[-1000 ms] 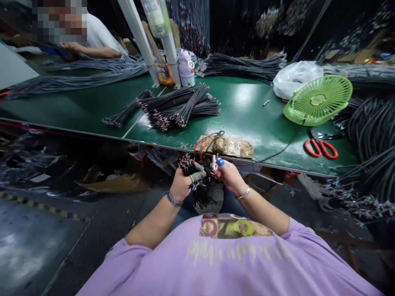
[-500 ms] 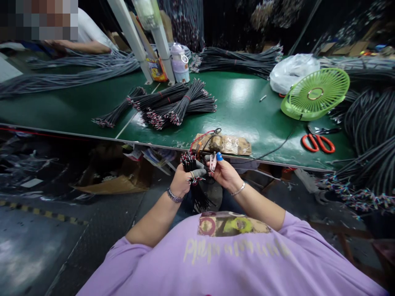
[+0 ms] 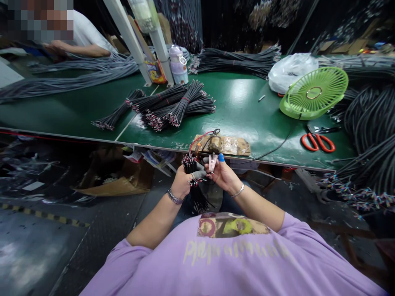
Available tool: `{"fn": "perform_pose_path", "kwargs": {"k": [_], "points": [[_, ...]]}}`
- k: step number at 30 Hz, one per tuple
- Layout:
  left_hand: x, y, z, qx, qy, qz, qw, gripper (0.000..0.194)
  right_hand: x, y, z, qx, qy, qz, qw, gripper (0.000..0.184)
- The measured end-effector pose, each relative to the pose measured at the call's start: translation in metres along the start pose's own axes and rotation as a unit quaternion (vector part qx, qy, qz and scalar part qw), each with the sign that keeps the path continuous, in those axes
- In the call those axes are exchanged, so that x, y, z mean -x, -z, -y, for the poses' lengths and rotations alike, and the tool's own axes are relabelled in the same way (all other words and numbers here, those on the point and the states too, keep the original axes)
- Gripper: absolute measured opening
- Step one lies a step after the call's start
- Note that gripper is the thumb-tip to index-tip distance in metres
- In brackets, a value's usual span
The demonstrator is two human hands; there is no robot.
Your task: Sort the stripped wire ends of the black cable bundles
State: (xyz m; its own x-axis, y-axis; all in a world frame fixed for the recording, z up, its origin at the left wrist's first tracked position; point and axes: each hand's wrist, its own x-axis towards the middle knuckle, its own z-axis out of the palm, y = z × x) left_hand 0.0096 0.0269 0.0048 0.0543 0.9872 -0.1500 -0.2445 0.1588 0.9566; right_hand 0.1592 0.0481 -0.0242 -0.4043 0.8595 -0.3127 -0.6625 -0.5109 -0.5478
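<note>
My left hand [image 3: 181, 181] is closed around a bundle of short black cables [image 3: 189, 164] with stripped red and white wire ends. Grey coverings sit on some of its fingers. Close beside it, my right hand [image 3: 227, 177] pinches a pale pink clip [image 3: 212, 163] that looks like a clothes peg. A blue cap [image 3: 221, 157] covers one of its fingertips. Both hands are just below the table's front edge, by a wooden board [image 3: 242, 146] with red and black wires. Whether the clip grips a wire I cannot tell.
Tied black cable bundles [image 3: 173, 105] lie on the green table [image 3: 240, 119]. To the right are a green fan [image 3: 314, 92], red-handled scissors [image 3: 324, 142] and a heap of long cables [image 3: 370, 127]. A bottle [image 3: 179, 68] stands by the post. A co-worker [image 3: 89, 35] sits at far left.
My right hand has moved slightly left, bringing the pink clip closer to the cable bundle, and the clip has turned. My left hand keeps its hold. The view has shifted a little.
</note>
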Motion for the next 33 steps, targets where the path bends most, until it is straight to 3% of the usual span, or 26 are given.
{"fn": "perform_pose_path", "kwargs": {"k": [15, 21, 27, 33], "points": [[0.019, 0.01, 0.015, -0.112, -0.033, 0.027, 0.993, 0.021, 0.035, 0.021, -0.01, -0.025, -0.103, 0.05, 0.993, 0.037], [0.019, 0.013, 0.016, -0.131, -0.04, 0.008, 0.991, 0.023, 0.041, 0.023, -0.012, 0.128, -0.024, 0.017, 0.991, 0.032], [0.021, 0.01, 0.016, -0.142, -0.031, -0.003, 0.989, 0.022, 0.043, 0.014, -0.011, 0.306, 0.062, 0.004, 0.95, 0.029], [0.018, 0.015, 0.018, -0.116, -0.019, 0.043, 0.992, 0.022, 0.055, 0.009, -0.017, 0.327, 0.071, 0.07, 0.94, 0.027]]}}
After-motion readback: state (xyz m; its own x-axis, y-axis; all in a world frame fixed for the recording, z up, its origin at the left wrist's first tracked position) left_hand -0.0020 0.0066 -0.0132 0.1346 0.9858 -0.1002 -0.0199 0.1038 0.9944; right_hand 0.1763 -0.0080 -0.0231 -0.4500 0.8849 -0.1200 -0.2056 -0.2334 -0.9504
